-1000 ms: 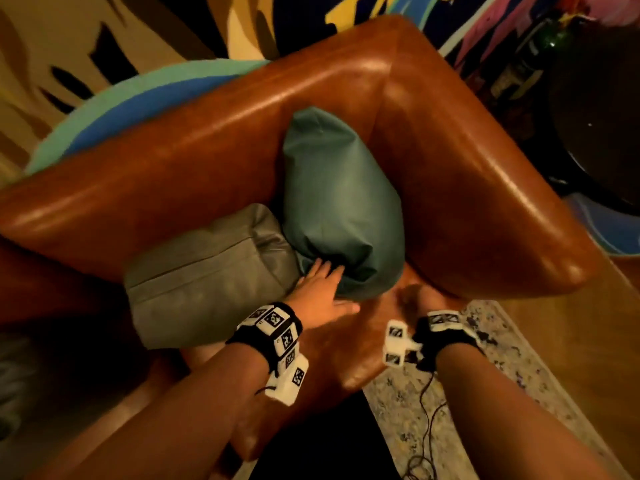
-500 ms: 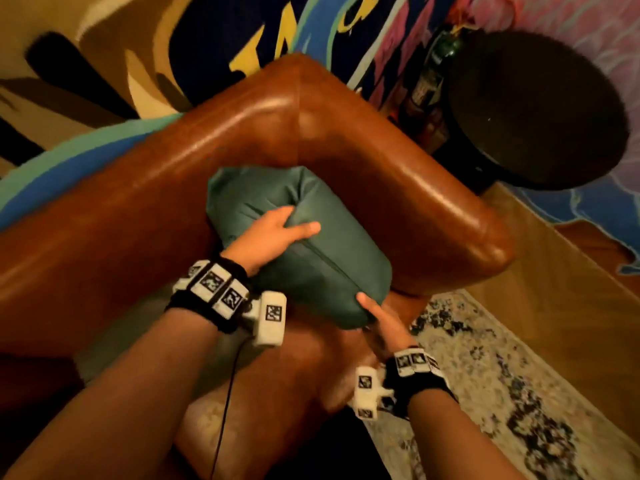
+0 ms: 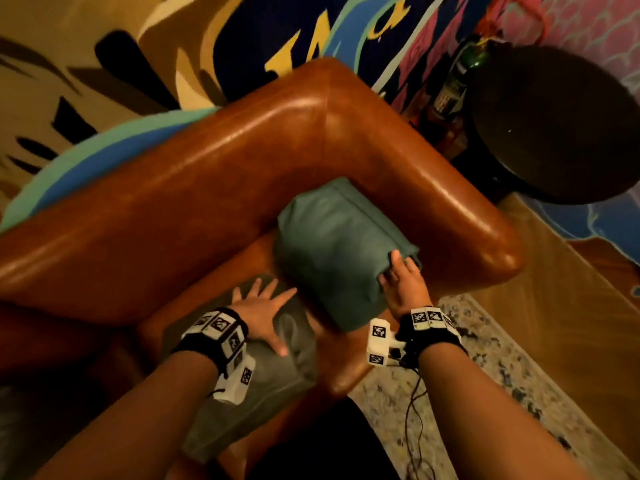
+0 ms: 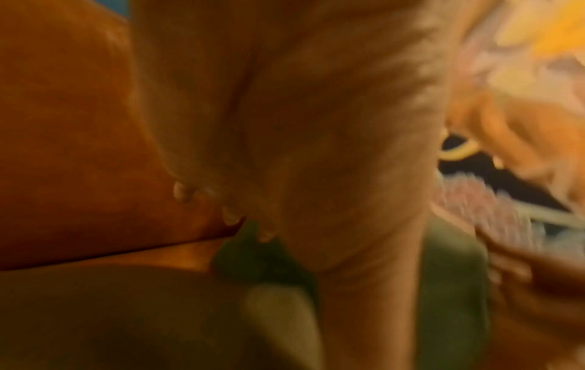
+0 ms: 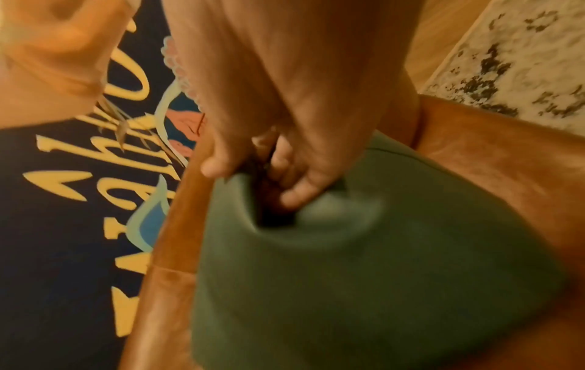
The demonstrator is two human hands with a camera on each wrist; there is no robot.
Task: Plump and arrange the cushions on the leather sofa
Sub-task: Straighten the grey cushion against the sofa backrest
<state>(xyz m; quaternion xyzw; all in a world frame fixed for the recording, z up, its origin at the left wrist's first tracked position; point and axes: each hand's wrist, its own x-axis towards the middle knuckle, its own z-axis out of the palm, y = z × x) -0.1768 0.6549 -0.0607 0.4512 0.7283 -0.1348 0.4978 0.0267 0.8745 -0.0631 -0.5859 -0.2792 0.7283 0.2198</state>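
A teal-green cushion [image 3: 332, 247] stands in the corner of the brown leather sofa [image 3: 214, 174], leaning toward the armrest. My right hand [image 3: 398, 275] grips its near right corner, fingers dug into the fabric; the right wrist view shows that hand [image 5: 278, 175] pinching a fold of the green cushion [image 5: 364, 262]. A grey-olive cushion [image 3: 263, 386] lies on the seat in front of me. My left hand [image 3: 263, 306] rests flat on its top with fingers spread. The left wrist view is blurred, showing the left hand [image 4: 285, 150] over dim cushion fabric.
A dark round side table [image 3: 554, 123] stands right of the armrest, with a green bottle [image 3: 460, 74] behind it. A patterned rug [image 3: 485, 393] and wood floor [image 3: 571, 323] lie to the right. A painted mural wall [image 3: 242, 36] runs behind the sofa.
My left hand left the green cushion and came down flat on the grey cushion. My right hand moved from under the green cushion to grip its near right corner; the cushion now sits deeper in the corner.
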